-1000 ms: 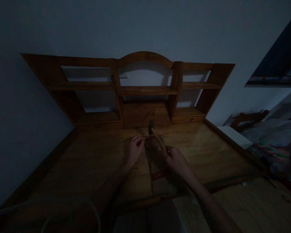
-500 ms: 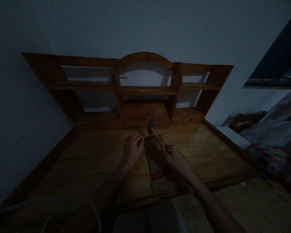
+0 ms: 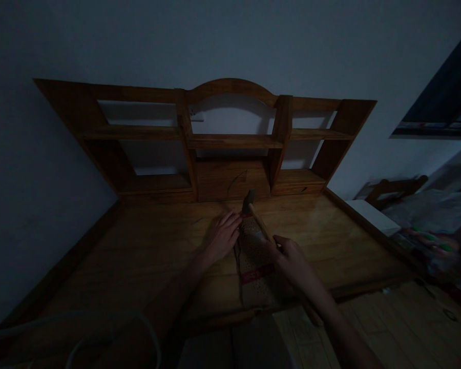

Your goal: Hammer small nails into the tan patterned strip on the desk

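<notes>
My right hand [image 3: 292, 259] is closed round the wooden handle of a hammer [image 3: 260, 223]. Its dark metal head is raised near the far end of a flat, speckled piece with red bands [image 3: 255, 274], perhaps cardboard, on the wooden desk. At that piece's far left edge is my left hand [image 3: 225, 237], fingers bent together close to the hammer head. A tiny glint shows at its fingertips; what they pinch is too small and dark to name. The handle's lower end sticks out below my right forearm.
A wooden shelf unit [image 3: 230, 141] stands along the back of the desk [image 3: 138, 246], against the wall. A thin dark sliver [image 3: 196, 221] lies left of my hands. Right of the desk are a white box [image 3: 372, 218], a wooden chair [image 3: 397, 189] and plastic bags [image 3: 430, 210].
My left hand has moved slightly right, its fingers now further over the speckled piece's edge. The hammer and my right hand have shifted a little right, and the hammer head has tilted.
</notes>
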The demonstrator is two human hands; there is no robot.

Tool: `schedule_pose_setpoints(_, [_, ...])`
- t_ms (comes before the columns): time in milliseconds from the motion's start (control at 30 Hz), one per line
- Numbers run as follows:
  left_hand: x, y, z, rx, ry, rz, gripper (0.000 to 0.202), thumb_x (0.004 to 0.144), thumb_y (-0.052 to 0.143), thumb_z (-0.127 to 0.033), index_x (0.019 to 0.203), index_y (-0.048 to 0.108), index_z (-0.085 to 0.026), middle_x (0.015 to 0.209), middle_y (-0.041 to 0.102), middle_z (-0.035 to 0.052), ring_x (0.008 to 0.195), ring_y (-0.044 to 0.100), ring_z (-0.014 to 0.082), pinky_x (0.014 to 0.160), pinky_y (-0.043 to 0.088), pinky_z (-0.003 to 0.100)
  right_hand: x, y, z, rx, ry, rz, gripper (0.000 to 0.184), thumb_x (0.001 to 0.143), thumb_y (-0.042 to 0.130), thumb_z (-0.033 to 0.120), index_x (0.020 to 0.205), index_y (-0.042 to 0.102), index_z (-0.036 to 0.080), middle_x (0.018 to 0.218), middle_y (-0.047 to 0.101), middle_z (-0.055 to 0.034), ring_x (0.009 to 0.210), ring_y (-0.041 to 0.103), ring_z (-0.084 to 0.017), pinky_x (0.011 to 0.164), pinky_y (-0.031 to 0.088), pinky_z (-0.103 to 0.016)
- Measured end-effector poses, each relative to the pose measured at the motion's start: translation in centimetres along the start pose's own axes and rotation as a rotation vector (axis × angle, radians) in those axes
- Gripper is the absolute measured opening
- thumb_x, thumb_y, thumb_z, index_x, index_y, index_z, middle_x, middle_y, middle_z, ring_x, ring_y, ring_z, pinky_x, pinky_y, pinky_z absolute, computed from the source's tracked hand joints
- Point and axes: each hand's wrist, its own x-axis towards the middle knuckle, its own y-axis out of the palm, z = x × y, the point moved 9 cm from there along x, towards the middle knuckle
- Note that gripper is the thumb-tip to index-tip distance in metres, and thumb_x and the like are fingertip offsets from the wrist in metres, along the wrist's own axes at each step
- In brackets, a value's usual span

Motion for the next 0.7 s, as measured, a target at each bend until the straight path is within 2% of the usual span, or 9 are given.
schedule_pose_setpoints(167, [0.1, -0.3, -0.2, 0.05, -0.018, 0.013, 0.048, 0.091, 0.037, -0.018, 0.138, 0.043, -0.024, 0.143, 0.045, 0.0008, 0.14, 0.025, 0.0196, 0.116, 0.023, 0.044, -0.7, 0.0, -0.9, 0.027, 0.017, 0.018, 0.036, 0.09, 0.045, 0.044, 0.074, 0.059, 0.015, 0.062, 0.062, -0.0025, 0.057, 0.056, -0.015, 0.049, 0.034, -0.022])
schedule_pose_setpoints(400, [0.1, -0.6, -0.6, 0.045, -0.024, 0.019, 0.054, 0.089, 0.039, -0.014, 0.141, 0.039, -0.028, 0.146, 0.04, -0.0035, 0.14, 0.025, 0.0181, 0.116, 0.023, 0.043, -1.2, -1.4, -1.8, 0.021, 0.084, -0.028, 0.037, 0.089, 0.045, 0.047, 0.072, 0.056, 0.016, 0.058, 0.056, -0.0006, 0.055, 0.053, -0.014, 0.048, 0.032, -0.022])
schedule_pose_setpoints(567, [0.0, -0.7, -0.6, 0.045, -0.02, -0.009, 0.058, 0.089, 0.038, -0.014, 0.145, 0.031, -0.027, 0.151, 0.033, -0.0024, 0.141, 0.022, 0.017, 0.117, 0.021, 0.041, -1.8, -2.0, -2.7, 0.102, 0.158, -0.013, 0.037, 0.089, 0.045, 0.048, 0.072, 0.055, 0.017, 0.052, 0.047, 0.0034, 0.047, 0.044, -0.011, 0.043, 0.03, -0.021])
schedule_pose_setpoints(700, [0.1, -0.7, -0.1, 0.053, -0.044, -0.013, 0.053, 0.091, 0.037, -0.018, 0.143, 0.034, -0.027, 0.148, 0.039, -0.0008, 0.141, 0.024, 0.0183, 0.116, 0.023, 0.043, -2.3, -2.7, -4.3, 0.152, 0.242, -0.027, 0.036, 0.087, 0.048, 0.049, 0.075, 0.057, 0.017, 0.049, 0.045, 0.0048, 0.042, 0.042, -0.01, 0.039, 0.028, -0.02])
